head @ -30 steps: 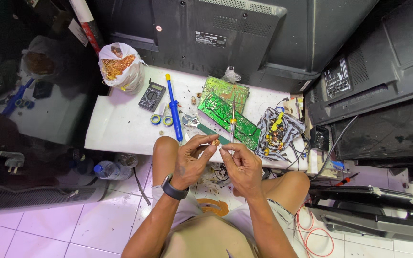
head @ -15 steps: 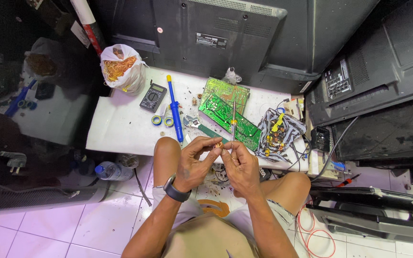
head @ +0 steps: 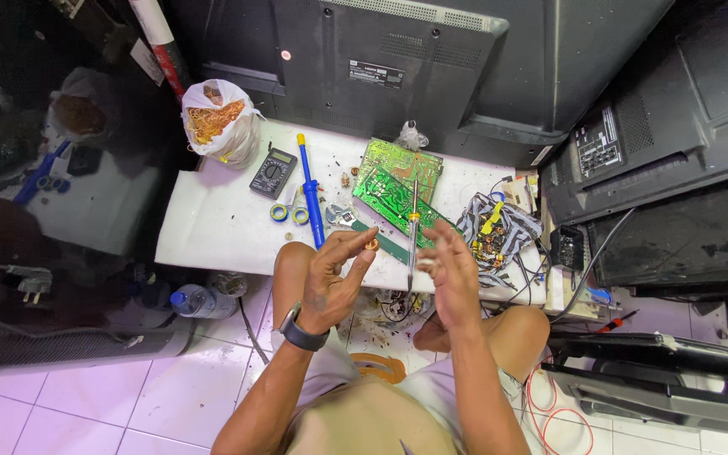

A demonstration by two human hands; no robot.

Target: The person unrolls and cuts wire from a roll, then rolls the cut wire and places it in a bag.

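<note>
Two bare hands are raised over the near edge of a low white table [head: 212, 227] in the single head view, seen from above with the person's bent knees under them. The left hand [head: 334, 278], with a dark watch [head: 301, 333] on its wrist, pinches a small orange-brown ring [head: 372, 244] between thumb and fingertips, just above the table's front edge. The right hand [head: 451, 274] is close beside it, palm turned toward the left one; a soldering iron [head: 412, 232] with a yellow collar stands almost upright at its fingers, tip pointing away toward the green circuit board [head: 398, 190], but whether the fingers are closed on the iron or only spread next to it cannot be told. That board lies tilted on the table with a second, paler green board [head: 402, 160] partly under it. Left of the boards lie a long blue tool [head: 309, 190], two small rolls of tape [head: 290, 214] touching it, and a dark meter [head: 273, 173] with a dial. At the table's far left corner sits a white plastic bag [head: 216, 122] filled with tangled copper-coloured wire. On the right end a bundle of grey and yellow wires [head: 495, 232] covers another small board. Flat screens [head: 398, 59] stand with their dark backs to the camera behind and to the right of the table. A clear bottle with a blue cap [head: 200, 299] lies on the tiled floor [head: 86, 396] beneath the table's left side, and a red cable [head: 558, 404] loops on the floor at the right.
</note>
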